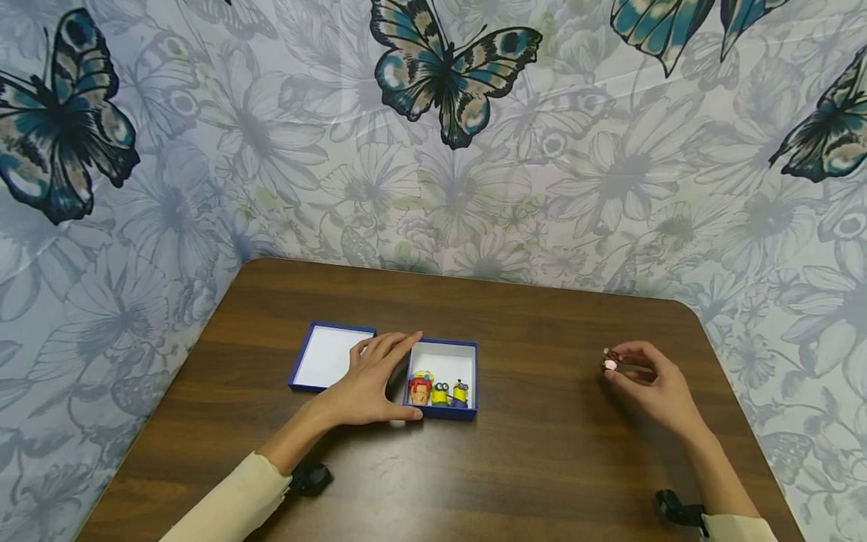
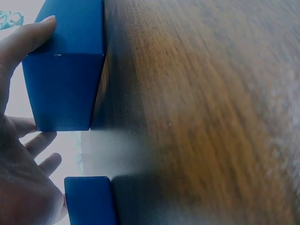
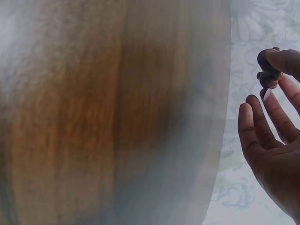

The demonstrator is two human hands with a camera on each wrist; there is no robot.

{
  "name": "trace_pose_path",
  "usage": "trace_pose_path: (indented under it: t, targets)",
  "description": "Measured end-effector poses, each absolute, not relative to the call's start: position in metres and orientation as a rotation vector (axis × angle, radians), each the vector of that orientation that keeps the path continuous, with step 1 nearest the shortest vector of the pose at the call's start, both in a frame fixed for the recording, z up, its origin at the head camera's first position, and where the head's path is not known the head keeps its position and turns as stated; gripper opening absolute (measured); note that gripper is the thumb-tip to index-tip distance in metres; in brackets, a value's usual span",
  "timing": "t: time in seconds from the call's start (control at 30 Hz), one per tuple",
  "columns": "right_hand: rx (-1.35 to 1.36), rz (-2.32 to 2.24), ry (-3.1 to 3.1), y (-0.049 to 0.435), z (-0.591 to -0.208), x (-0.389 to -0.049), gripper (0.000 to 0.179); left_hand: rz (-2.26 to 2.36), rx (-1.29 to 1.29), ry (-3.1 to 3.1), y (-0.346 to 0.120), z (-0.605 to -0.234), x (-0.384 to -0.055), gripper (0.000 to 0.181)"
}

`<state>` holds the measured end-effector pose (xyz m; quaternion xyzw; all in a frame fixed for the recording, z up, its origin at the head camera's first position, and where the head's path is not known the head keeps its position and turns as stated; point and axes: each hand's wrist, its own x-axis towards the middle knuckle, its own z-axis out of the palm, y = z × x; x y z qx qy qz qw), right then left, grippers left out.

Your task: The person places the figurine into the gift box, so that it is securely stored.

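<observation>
My left hand spans the left side of a shallow blue box with a white inside. Its thumb rests on the near wall, and the other fingers reach to the far left corner. Inside the box, along its near side, are a red and tan toy figure with a yellow top and two small yellow and blue minion figures. Off to the right, my right hand pinches a small brown and pink figurine between thumb and fingertips, above the table. It looks dark in the right wrist view, its details unclear.
A blue-rimmed lid with a white inside lies left of the box, partly behind my left hand. Both are on a brown wooden table with rounded far corners. Behind it hangs a butterfly-and-flower patterned cloth.
</observation>
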<state>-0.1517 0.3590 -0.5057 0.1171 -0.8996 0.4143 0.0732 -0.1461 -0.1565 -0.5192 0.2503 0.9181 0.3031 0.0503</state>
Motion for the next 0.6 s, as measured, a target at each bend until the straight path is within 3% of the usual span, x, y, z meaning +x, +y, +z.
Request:
trace_pose_path:
  t: [0.6]
  targets:
    - [0.423,1.359,-2.697,0.331,-0.498,-0.162,0.038,0.908,0.736,2.788,-0.158,-0.523,-0.147,0.126]
